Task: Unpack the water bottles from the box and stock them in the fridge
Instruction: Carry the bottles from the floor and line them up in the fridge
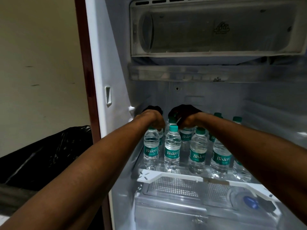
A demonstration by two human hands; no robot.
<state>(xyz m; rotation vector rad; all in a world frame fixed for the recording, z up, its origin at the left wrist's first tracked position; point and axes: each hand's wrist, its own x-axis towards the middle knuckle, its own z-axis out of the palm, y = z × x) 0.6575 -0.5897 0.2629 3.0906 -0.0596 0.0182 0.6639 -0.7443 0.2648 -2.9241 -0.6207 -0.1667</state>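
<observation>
Inside the open fridge, on the clear shelf, the water bottles stand in rows from its front edge, while your left hand and right hand each grasp a bottle top at the back-left corner, likely to fill the rear first.

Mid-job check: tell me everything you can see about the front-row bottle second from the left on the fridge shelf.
The second bottle from the left is small, of clear ribbed plastic, with a teal screw cap and a teal Bisleri label round its middle. It looks full and sealed. It stands upright on the clear fridge shelf, near the front edge, close beside its left neighbour. Neither hand touches it; both reach past it to the rows behind.
</observation>
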